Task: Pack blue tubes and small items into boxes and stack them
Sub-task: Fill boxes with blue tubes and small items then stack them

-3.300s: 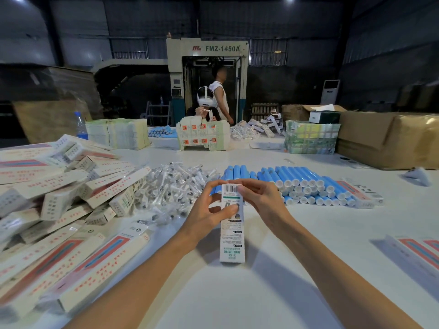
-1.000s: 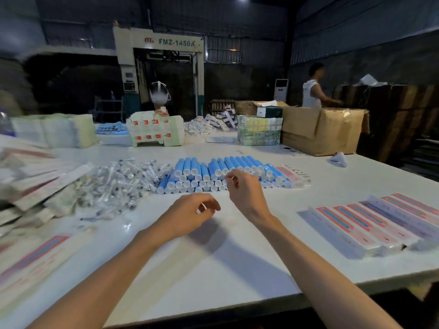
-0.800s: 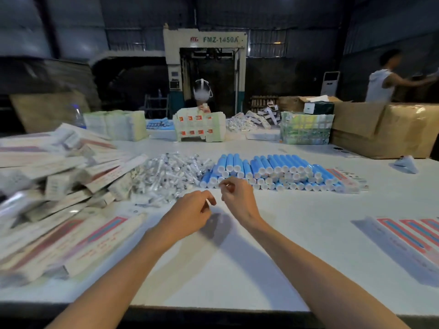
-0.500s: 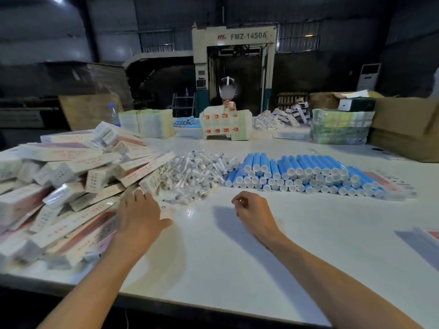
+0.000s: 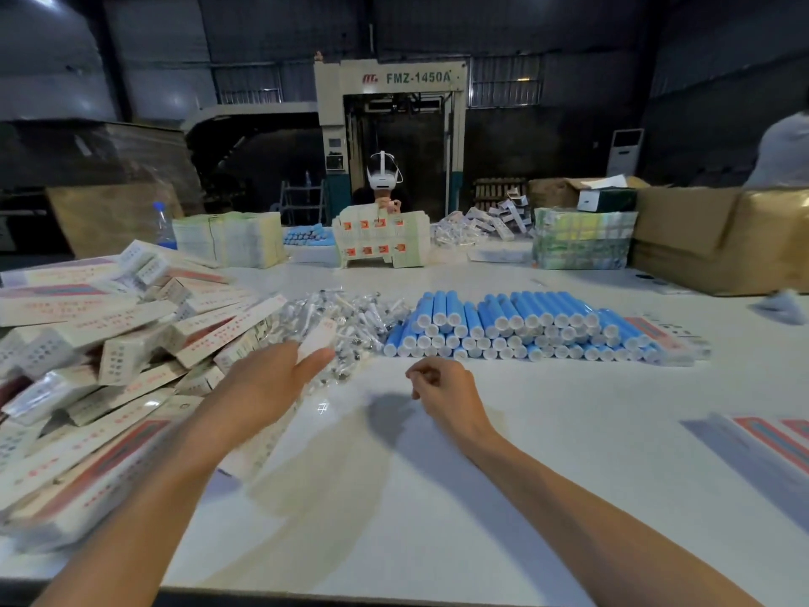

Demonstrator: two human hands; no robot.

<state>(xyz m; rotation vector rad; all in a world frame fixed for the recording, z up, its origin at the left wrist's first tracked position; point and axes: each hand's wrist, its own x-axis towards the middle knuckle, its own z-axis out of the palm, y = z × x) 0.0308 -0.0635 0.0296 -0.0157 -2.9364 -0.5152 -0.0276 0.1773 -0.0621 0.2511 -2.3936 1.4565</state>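
Head view: on the white bench [image 5: 437,510], the left hand [image 5: 271,381] reaches toward the left edge and lies over a motion-blurred flat carton [image 5: 316,340]. One end of the carton shows past the fairly straight fingertips; whether the hand grips it I cannot tell. The right hand [image 5: 444,387] is at mid-bench, fingers curled in, with nothing seen in it. The blue tubes [image 5: 525,324], white-capped, lie stacked just beyond the right hand. A heap of clear-wrapped small items [image 5: 350,315] touches the tubes' left side. Piled boxes [image 5: 109,339] crowd the left edge, and flat cartons [image 5: 775,435] lie at the right edge.
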